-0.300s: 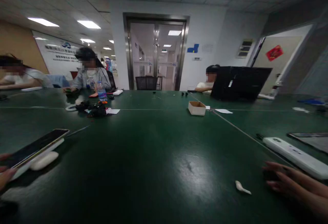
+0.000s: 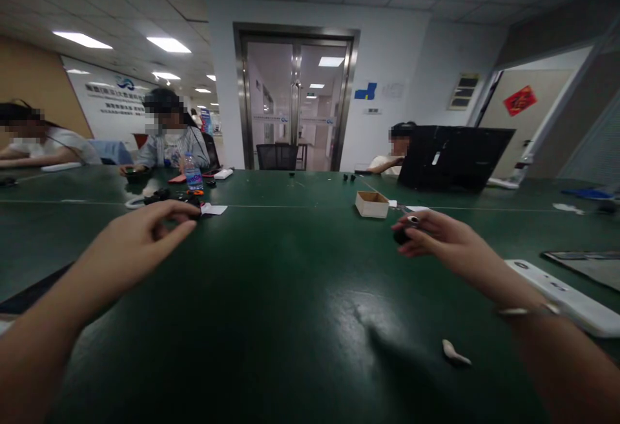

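Note:
My left hand [image 2: 145, 233] is raised over the left side of the green table, thumb and fingers apart with nothing visible between them. Just beyond it lie a dark tangled item [image 2: 167, 196] and a white paper slip [image 2: 214, 209]. Held in the fingers of my right hand [image 2: 436, 233] is a small black object [image 2: 401, 235] with a silvery round part on top; its kind is unclear. A small white piece shaped like an earbud [image 2: 455, 353] rests on the table below my right forearm. My left forearm covers part of a dark flat phone [image 2: 36, 291].
An open cardboard box [image 2: 372, 205] stands mid-table. On the right are a white power strip [image 2: 564, 298] and a large black monitor [image 2: 453, 156]. A water bottle [image 2: 192, 173] stands at the back left. Several people sit around the table [image 2: 271, 282].
Both hands have moved forward and inward over the table. My left hand has left the phone. My right hand has risen from the table with the small black object.

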Demonstrator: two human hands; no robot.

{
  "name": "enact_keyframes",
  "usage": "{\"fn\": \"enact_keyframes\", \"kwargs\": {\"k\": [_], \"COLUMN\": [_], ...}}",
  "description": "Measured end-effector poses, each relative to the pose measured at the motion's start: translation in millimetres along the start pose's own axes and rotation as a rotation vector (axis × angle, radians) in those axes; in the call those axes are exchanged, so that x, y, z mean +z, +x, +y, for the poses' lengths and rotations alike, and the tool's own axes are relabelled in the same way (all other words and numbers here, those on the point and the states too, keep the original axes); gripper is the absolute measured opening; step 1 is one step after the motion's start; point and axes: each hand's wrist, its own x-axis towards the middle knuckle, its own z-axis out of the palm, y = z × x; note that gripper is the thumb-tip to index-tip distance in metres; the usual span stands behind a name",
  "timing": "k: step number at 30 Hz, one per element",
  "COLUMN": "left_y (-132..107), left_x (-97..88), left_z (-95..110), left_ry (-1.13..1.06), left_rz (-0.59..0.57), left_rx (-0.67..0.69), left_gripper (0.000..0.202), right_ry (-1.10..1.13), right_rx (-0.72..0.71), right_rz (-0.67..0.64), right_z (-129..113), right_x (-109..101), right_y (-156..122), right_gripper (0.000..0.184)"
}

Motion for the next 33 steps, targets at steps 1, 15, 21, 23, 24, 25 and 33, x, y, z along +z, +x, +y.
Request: {"fn": "enact_keyframes", "kwargs": {"k": [1, 15, 21, 23, 24, 25, 33], "left_y": [13, 92, 75, 74, 75, 75, 75], "left_x": [12.0, 248.9, 279.6, 278.3, 276.9, 275.4, 268.9], "left_z": [12, 41, 30, 30, 31, 32, 30], "left_ry": [0.006, -0.43, -0.588, -0.62, -0.631, -0.638, -0.718], "left_rz": [-0.038, -0.184, -0.246, -0.227, -0.217, -0.202, -0.186], "left_rx": [0.059, 0.112, 0.194, 0.219, 0.223, 0.226, 0.119], "left_gripper": [0.034, 0.036, 0.03, 0.03, 0.029, 0.027, 0.018], "right_ry": [0.038, 0.451, 0.286, 0.233, 0.203, 0.173, -0.061], "right_rx": [-0.026, 0.323, 0.185, 0.141, 0.122, 0.107, 0.126], "right_rz": [-0.077, -0.052, -0.062, -0.066, -0.077, -0.087, -0.157], "right_z": [-8, 103, 117, 117, 117, 116, 104], "right_x": [20, 219, 224, 225, 226, 227, 220], "right_y": [16, 142, 144, 143, 142, 141, 133], "right_gripper": [0.034, 0.021, 0.015, 0.013, 0.012, 0.011, 0.024]}}
